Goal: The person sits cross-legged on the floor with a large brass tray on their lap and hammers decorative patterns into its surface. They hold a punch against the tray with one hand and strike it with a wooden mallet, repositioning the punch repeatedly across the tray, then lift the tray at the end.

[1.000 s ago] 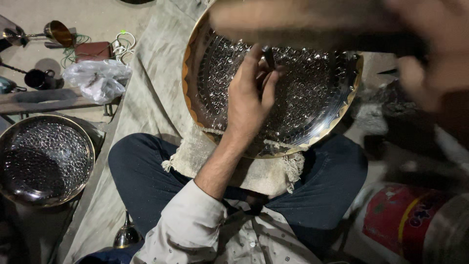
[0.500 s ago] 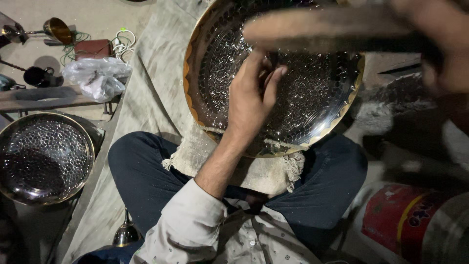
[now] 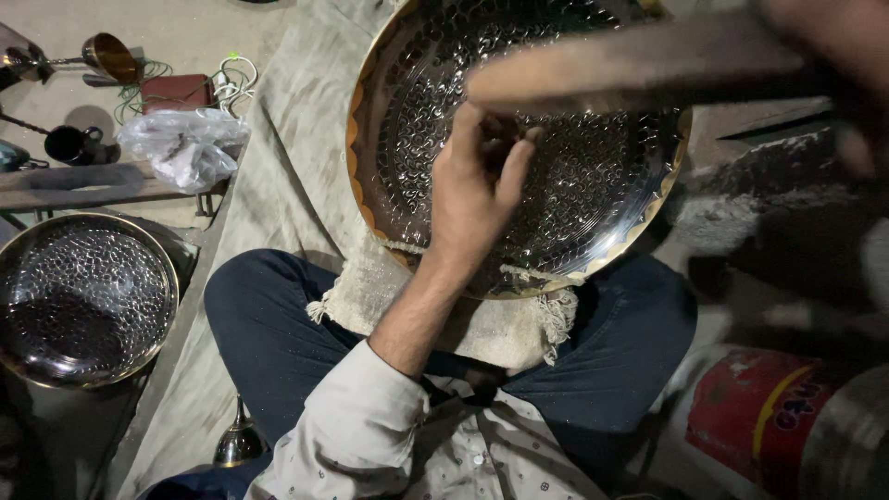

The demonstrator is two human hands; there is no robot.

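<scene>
Fingers of the left hand are pinched together on a small dark tool, its tip too hidden to make out, pressed onto the hammered metal tray. The tray, scallop-edged and dimpled all over, leans on a fringed cream cloth across the person's lap, at twelve o'clock from the crossed legs. At one o'clock the right hand is a blur, closed round a wooden handle that crosses above the tray and hides part of it. At nine o'clock sits a second hammered bowl; at ten o'clock a plastic bag; at four o'clock a red drum.
</scene>
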